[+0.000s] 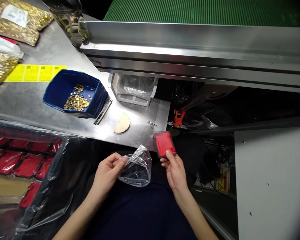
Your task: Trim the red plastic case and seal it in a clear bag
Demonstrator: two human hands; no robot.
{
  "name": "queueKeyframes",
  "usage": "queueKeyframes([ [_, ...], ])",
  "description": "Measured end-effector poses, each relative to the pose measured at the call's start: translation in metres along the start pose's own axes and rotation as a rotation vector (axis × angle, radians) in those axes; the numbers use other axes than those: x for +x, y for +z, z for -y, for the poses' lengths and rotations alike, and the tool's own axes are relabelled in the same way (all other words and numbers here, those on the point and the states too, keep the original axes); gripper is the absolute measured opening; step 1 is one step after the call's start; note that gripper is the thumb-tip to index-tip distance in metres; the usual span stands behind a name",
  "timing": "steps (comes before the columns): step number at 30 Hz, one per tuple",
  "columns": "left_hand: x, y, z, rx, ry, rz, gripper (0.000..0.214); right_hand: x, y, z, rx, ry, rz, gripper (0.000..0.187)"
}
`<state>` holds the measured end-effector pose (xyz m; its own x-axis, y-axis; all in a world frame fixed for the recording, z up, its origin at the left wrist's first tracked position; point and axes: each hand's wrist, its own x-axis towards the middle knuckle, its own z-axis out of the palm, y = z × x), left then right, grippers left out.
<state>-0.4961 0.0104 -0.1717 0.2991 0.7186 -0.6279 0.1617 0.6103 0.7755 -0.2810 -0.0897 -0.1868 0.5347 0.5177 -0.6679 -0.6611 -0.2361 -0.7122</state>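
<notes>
My left hand (107, 171) pinches the edge of a small clear plastic bag (137, 166), which hangs open above my lap. My right hand (174, 170) grips a flat red plastic part (164, 144) by its lower edge, just right of the bag's mouth and apart from it. Both hands are held in front of the steel table's (140, 131) near edge.
A blue bin (55, 90) with several small brass pieces sits on the table, beside a metal strip (103, 111) and a wooden half-disc (123, 123). A white holder (135, 88) stands behind. Red parts (20, 160) fill a plastic-lined box at left. A green conveyor (202, 11) runs above.
</notes>
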Motion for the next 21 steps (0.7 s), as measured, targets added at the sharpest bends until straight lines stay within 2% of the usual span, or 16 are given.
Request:
queueKeyframes([
  [2,0.002,0.007,-0.002,0.139,0.066,-0.022,0.047,-0.021,-0.008,0.024,-0.089,-0.161,-0.027,0.028],
  [4,0.003,0.015,-0.006,0.286,0.153,-0.046,0.046,-0.049,-0.013,0.05,-0.316,-0.387,0.006,0.019],
  [6,0.003,0.026,-0.012,0.374,0.232,-0.047,0.044,-0.076,-0.014,0.07,-0.644,-0.597,0.158,0.012],
  [8,0.004,0.036,-0.017,0.384,0.27,0.0,0.043,-0.095,-0.011,0.078,-0.983,-0.718,0.356,0.001],
  [10,0.005,0.046,-0.022,0.377,0.289,0.065,0.043,-0.104,-0.009,0.073,-1.262,-0.779,0.438,0.01],
  [13,0.006,0.056,-0.024,0.457,0.378,0.135,0.042,-0.102,-0.014,0.056,-1.489,-0.81,0.338,0.013],
  [15,0.006,0.061,-0.023,0.548,0.468,0.162,0.042,-0.099,-0.021,0.048,-1.542,-0.815,0.293,0.013],
  [17,0.005,0.065,-0.022,0.627,0.549,0.18,0.042,-0.099,-0.027,0.045,-1.577,-0.82,0.299,0.013],
  [21,0.004,0.067,-0.023,0.776,0.742,0.164,0.039,-0.1,-0.033,0.048,-1.531,-0.835,0.257,0.014],
])
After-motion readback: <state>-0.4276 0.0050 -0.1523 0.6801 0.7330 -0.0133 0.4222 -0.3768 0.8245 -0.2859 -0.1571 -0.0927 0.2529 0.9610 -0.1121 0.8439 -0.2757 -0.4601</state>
